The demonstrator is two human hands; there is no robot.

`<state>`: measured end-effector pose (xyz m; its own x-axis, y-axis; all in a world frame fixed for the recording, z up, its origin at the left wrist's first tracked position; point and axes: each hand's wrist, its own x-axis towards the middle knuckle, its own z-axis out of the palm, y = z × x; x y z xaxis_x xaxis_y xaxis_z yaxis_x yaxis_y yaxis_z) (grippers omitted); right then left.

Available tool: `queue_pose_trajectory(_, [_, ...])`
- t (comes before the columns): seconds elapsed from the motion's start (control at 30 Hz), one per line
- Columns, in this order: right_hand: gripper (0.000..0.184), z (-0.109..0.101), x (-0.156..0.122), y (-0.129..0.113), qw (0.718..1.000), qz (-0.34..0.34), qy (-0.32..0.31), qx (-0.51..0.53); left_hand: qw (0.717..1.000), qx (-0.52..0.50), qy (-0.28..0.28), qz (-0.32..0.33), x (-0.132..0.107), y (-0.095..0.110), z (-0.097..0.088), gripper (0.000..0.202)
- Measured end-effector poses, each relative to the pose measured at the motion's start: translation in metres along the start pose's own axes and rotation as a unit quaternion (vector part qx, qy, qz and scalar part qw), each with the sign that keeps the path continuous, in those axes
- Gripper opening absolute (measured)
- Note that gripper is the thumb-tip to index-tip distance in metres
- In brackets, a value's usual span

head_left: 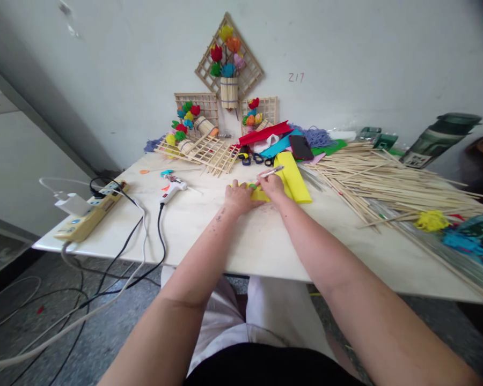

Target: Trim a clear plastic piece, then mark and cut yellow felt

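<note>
My left hand (pixel 237 197) presses flat, fingers spread, on the near end of a yellow felt sheet (pixel 293 179) lying on the white table (pixel 209 236). A small green piece (pixel 251 187) lies on the felt by my fingertips. My right hand (pixel 271 185) is closed around a pen (pixel 272 171), its tip on the yellow felt just beside the left hand.
A white glue gun (pixel 173 191) and a yellow power strip (pixel 89 214) with trailing cables sit at the left. A big pile of bamboo sticks (pixel 386 179) covers the right. Scissors (pixel 255 158), coloured felt sheets, lattice frames with paper flowers (pixel 203 145) stand at the back.
</note>
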<state>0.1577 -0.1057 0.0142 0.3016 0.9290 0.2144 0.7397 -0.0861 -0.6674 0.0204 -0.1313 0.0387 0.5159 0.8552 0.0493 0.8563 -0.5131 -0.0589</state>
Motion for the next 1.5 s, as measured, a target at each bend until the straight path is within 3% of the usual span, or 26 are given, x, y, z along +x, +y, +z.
queue_pose_trajectory(0.5, [0.04,-0.0002,-0.0015,-0.0055,0.993,-0.028,-0.027,-0.113,1.0,-0.006,-0.008,-0.004,0.0008,-0.0002,-0.0006,0.068])
queue_pose_trajectory(1.5, [0.039,0.0017,-0.0016,-0.0042,0.992,-0.035,-0.013,-0.124,1.0,-0.006,-0.012,-0.011,0.0015,-0.0007,0.0015,0.066])
